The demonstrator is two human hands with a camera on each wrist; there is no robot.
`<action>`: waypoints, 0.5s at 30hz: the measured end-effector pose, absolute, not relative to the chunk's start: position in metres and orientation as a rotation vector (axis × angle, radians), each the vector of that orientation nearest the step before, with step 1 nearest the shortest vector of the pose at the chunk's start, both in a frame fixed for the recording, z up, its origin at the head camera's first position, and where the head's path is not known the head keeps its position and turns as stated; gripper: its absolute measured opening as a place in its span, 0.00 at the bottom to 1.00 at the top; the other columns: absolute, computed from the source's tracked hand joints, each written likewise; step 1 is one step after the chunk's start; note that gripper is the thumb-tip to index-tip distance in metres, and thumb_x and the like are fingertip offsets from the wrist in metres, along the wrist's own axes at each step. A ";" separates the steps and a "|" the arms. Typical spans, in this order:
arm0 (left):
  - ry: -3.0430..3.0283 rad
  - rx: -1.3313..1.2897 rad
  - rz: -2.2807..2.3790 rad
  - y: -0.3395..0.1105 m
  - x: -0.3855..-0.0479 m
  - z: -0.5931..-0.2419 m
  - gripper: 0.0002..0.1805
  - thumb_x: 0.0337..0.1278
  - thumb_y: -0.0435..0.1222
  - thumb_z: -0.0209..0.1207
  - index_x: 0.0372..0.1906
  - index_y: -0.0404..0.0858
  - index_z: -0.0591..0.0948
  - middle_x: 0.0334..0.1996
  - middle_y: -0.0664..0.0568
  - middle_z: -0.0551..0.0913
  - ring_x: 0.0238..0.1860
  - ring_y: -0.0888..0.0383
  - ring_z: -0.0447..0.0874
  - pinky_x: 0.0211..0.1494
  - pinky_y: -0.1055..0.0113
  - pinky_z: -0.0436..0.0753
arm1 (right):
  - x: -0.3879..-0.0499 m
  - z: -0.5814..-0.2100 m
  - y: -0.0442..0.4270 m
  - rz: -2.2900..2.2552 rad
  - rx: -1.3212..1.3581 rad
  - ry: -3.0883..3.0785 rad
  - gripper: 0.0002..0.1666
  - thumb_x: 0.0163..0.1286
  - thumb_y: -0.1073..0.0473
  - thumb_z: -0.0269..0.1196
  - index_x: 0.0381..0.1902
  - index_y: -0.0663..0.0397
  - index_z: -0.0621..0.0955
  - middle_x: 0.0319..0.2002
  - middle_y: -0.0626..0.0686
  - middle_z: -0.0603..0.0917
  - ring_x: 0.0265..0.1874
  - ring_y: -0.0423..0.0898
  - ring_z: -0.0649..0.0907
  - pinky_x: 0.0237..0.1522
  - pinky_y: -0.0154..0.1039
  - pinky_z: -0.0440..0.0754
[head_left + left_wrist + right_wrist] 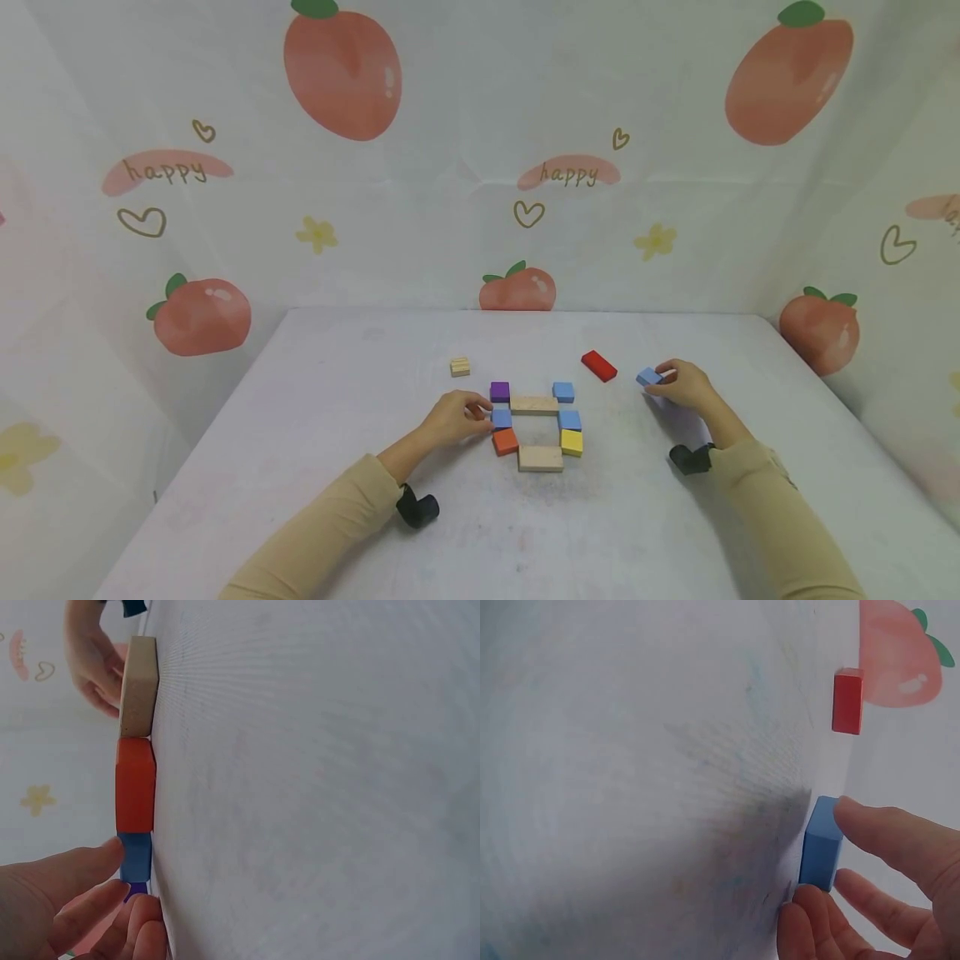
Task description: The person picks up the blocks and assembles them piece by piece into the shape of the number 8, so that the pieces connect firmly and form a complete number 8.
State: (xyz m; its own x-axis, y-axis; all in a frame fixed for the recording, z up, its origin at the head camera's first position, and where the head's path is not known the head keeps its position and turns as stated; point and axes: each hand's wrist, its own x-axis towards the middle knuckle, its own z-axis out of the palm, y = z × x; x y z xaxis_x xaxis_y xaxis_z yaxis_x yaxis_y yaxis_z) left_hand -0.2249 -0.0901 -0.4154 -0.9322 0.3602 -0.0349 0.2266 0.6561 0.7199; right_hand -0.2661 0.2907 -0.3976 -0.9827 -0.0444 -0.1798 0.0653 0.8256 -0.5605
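On the table, blocks form a ring. My left hand (456, 418) is at its left side, thumb and fingertips at the blue block (502, 419), between a purple block (500, 392) and an orange-red block (506, 442). In the left wrist view the left hand (82, 907) has its thumb on the edge of that blue block (136, 856). Off to the right, my right hand (684, 385) pinches a separate blue block (648, 377). The right wrist view shows this block (822, 844) between thumb and fingers of the right hand (892, 877), low at the table surface.
The ring also has wooden planks (534, 406) (540, 458), blue blocks (563, 392) (569, 420) and a yellow block (572, 442). A red block (599, 366) lies behind it to the right, a small ridged wooden piece (460, 367) behind it to the left. A patterned cloth hangs behind.
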 end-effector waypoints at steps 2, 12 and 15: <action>2.700 0.487 1.133 -0.090 -0.225 -0.416 0.14 0.49 0.35 0.66 0.43 0.35 0.82 0.33 0.47 0.84 0.31 0.60 0.76 0.32 0.73 0.74 | -0.267 -0.398 0.291 -0.881 0.021 2.824 0.31 0.62 0.55 0.62 0.54 0.73 0.68 0.50 0.75 0.73 0.45 0.64 0.76 0.42 0.50 0.78; 2.707 0.461 1.131 -0.089 -0.226 -0.416 0.14 0.48 0.35 0.66 0.42 0.35 0.83 0.32 0.48 0.84 0.31 0.60 0.75 0.32 0.73 0.74 | -0.273 -0.403 0.294 -0.862 0.041 2.850 0.29 0.61 0.56 0.62 0.51 0.75 0.70 0.49 0.75 0.74 0.45 0.65 0.77 0.43 0.50 0.78; 2.706 0.467 1.125 -0.089 -0.225 -0.415 0.14 0.48 0.35 0.66 0.43 0.35 0.83 0.32 0.48 0.83 0.31 0.60 0.75 0.32 0.73 0.74 | -0.273 -0.404 0.294 -0.853 0.031 2.860 0.28 0.61 0.56 0.62 0.50 0.75 0.71 0.49 0.75 0.75 0.45 0.65 0.77 0.42 0.50 0.79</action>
